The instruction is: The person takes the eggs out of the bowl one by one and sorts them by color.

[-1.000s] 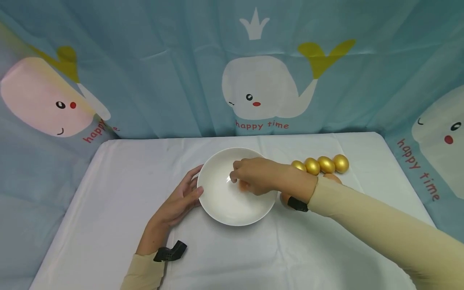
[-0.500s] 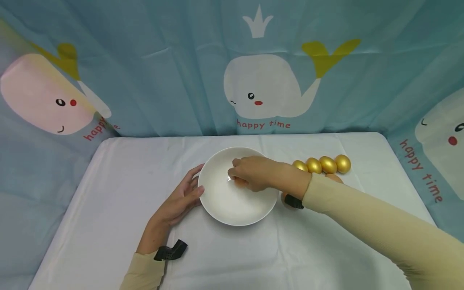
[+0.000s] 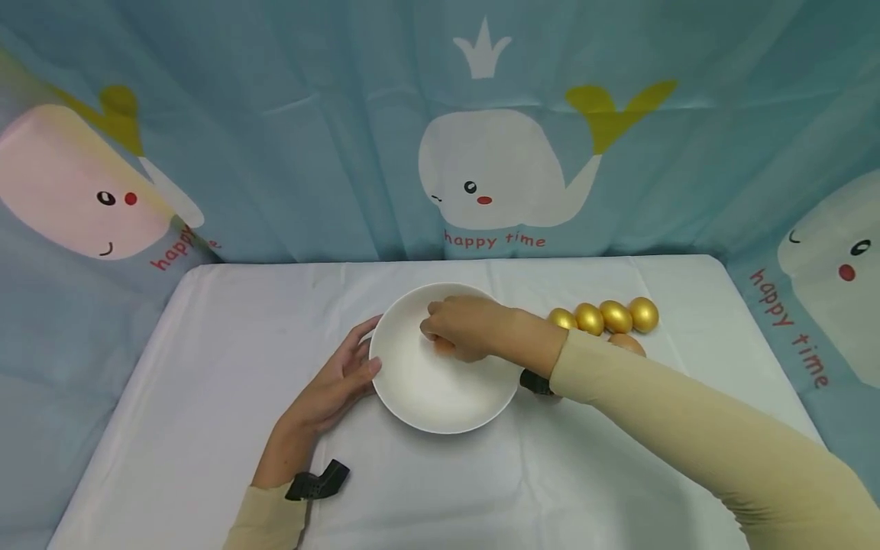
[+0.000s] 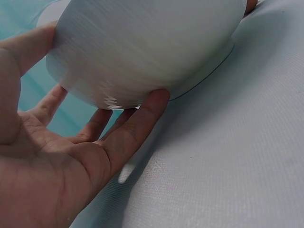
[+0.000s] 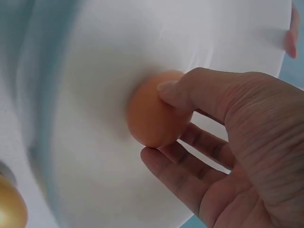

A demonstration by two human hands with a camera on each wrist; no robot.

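A white bowl (image 3: 447,401) stands on the cloth-covered table. My left hand (image 3: 337,382) holds its left side, the thumb at the rim and the fingers against the outer wall, as the left wrist view shows on the bowl's outside (image 4: 152,47). Inside the bowl, my right hand (image 3: 464,328) pinches a brown egg (image 5: 154,111) between thumb and fingers. In the head view most of that egg (image 3: 444,347) is covered by the hand. Whether it touches the bowl's bottom I cannot tell.
Several golden eggs (image 3: 615,315) lie in a row right of the bowl, partly behind my right forearm. Another brown egg (image 3: 627,344) lies just in front of them, partly hidden by the sleeve (image 3: 660,405). A whale-print curtain (image 3: 330,153) hangs behind the table.
My right hand has moved a little to the left inside the bowl with the brown egg. The left hand keeps its hold on the bowl.
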